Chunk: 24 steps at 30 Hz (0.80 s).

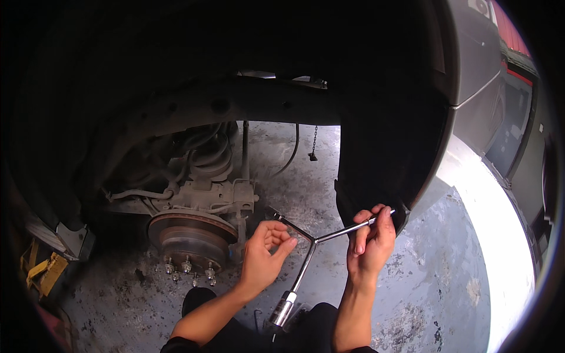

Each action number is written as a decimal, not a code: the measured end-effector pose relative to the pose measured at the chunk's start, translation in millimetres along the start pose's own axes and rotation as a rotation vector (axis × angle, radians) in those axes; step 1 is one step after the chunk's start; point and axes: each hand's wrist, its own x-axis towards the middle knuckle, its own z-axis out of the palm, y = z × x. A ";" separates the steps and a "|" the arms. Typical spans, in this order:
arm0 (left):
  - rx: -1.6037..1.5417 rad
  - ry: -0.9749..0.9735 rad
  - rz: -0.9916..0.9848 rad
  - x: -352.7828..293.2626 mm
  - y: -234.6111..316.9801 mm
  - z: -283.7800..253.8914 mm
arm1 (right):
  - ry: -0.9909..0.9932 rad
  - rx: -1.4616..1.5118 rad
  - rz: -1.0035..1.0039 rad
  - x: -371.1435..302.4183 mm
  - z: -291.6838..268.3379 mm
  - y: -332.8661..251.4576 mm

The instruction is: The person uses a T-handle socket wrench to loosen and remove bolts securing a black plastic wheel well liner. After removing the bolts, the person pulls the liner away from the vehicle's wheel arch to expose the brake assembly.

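A chrome Y-shaped socket wrench (305, 265) is held up in front of me. My right hand (374, 241) grips its right arm near the end, thumb and fingers closed on the rod. A thick socket (283, 309) forms the end of the arm that points down toward me. My left hand (266, 254) is beside the third arm, fingers curled and thumb close to them; whether they hold anything is hidden. Left of my hands is a bare wheel hub with a rusty brake disc (191, 226). Several shiny nuts (186, 264) sit on its studs.
A dark wheel arch (382, 106) curves over and around the work, its grey body panel (479, 50) at the right. Suspension parts (206, 188) lie behind the disc. A yellow metal stand (47, 272) is at the far left. Below is a stained grey floor (424, 282).
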 end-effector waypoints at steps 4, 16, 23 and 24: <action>0.684 -0.136 0.770 -0.4 40.0 0.4 | 0.023 -0.021 -0.012 0.9 0.2 -2.0; -0.635 -0.477 -0.639 5.7 0.1 7.3 | -0.009 0.006 -0.038 3.3 -2.4 1.1; 0.172 0.029 0.440 -3.3 27.8 18.4 | 0.003 -0.018 -0.029 2.5 -8.0 -0.6; 0.107 -0.096 0.366 -0.8 28.7 17.6 | 0.011 -0.016 -0.027 3.1 -8.1 -0.6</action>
